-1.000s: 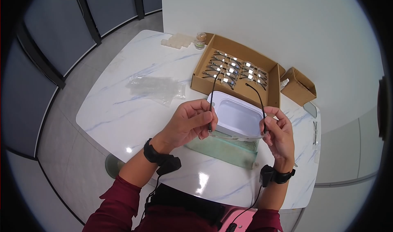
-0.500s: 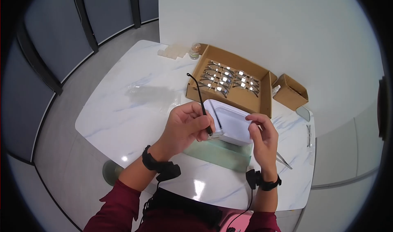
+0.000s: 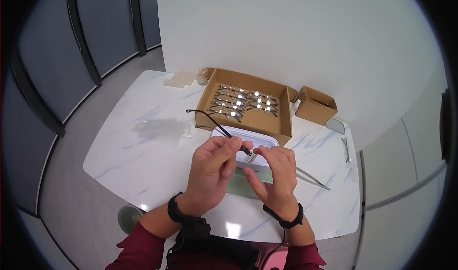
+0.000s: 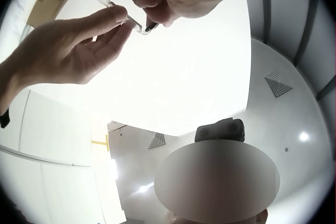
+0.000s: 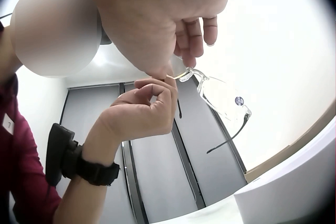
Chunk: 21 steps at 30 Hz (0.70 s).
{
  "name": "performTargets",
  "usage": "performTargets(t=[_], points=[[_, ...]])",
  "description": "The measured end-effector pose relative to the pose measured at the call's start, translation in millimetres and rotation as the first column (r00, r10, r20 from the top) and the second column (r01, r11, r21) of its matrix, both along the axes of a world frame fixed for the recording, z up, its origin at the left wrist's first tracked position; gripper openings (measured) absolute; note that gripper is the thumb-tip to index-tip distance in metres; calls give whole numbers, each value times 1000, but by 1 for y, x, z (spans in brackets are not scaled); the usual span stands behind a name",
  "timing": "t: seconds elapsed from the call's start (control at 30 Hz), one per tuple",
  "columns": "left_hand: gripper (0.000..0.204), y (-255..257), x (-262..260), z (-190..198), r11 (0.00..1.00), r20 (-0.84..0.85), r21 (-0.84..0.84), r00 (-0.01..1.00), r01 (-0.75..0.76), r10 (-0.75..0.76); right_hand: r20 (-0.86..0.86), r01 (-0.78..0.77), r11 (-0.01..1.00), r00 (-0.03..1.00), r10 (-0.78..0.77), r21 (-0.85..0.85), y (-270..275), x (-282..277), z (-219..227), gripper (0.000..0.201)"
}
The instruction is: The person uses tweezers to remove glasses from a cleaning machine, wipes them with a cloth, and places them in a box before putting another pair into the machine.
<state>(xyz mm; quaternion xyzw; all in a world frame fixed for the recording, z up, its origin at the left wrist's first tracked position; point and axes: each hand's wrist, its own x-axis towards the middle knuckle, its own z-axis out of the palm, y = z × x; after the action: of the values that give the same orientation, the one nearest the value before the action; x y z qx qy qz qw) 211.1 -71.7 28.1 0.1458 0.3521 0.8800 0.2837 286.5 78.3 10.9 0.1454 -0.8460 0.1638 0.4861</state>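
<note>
My left hand (image 3: 210,167) pinches a pair of clear-framed eyeglasses (image 5: 223,95) near one hinge. A black temple (image 3: 210,117) sticks out past its fingers toward the upper left. The thumb and fingers of my right hand (image 3: 276,174) pinch the frame close to that same hinge. In the right wrist view a round dark sticker shows on a lens, and the other temple hangs unfolded. Both hands hold the glasses above a white tub (image 3: 267,141), which stands by a pale green mat (image 3: 243,186) partly hidden by the hands.
Behind the tub, a cardboard tray (image 3: 276,122) holds rows of eyeglasses (image 3: 229,103). Tweezers (image 3: 312,178) lie right of the tub. Farther right are a small cardboard box (image 3: 317,110) and another pair of glasses (image 3: 345,151). Plastic bags (image 3: 162,129) lie left; a jar (image 3: 202,77) stands behind.
The glasses, first held by both hands with temples upright, have been turned sideways. My right hand let go of its side, moved left and now pinches the frame beside my left hand.
</note>
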Motion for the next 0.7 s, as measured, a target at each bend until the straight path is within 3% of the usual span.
performTargets(t=[0.23, 0.37, 0.43, 0.47, 0.5, 0.53, 0.57, 0.6, 0.63, 0.67, 0.7], points=[[14, 8, 8, 5, 1000, 136, 16, 991, 4, -6, -13, 3, 1000, 1000, -3, -19, -1, 0, 2, 53], [20, 2, 6, 5, 999, 47, 3, 998, 38, -38, 0, -30, 995, 1000, 30, -98, 2, 1, 3, 48], [25, -10, 8, 18, 965, -2, -231, 991, 126, -130, 14, -50, 984, 999, 53, -169, 5, 4, 6, 46], [25, -20, 9, 23, 963, -3, -233, 990, 134, -139, 63, -83, 958, 993, 104, -276, 8, 7, 8, 42], [22, -33, 11, 27, 915, -167, -380, 963, 133, -210, 106, -106, 917, 982, 158, -383, 11, 9, 11, 38], [19, -42, 13, 30, 850, -312, -516, 902, 103, -299, 105, -95, 916, 984, 147, -389, 13, 11, 14, 38], [8, -48, 17, 32, 823, -460, -562, 858, -80, -230, 180, -127, 844, 950, 254, -521, 15, 13, 17, 33], [8, -51, 16, 33, 819, -453, -569, 859, -72, -239, 234, -141, 750, 899, 370, -646, 16, 16, 16, 29], [11, -54, 11, 34, 808, -735, -472, 663, -352, -142, 263, -106, 655, 859, 439, -748, 17, 18, 15, 24], [16, -56, 7, 37, 766, -926, -285, 372, -576, -65, 266, -101, 649, 856, 443, -754, 16, 20, 14, 24], [20, -55, 6, 43, 710, -955, -250, 290, -659, -67, 257, -95, 565, 821, 510, -820, 14, 20, 16, 24]])
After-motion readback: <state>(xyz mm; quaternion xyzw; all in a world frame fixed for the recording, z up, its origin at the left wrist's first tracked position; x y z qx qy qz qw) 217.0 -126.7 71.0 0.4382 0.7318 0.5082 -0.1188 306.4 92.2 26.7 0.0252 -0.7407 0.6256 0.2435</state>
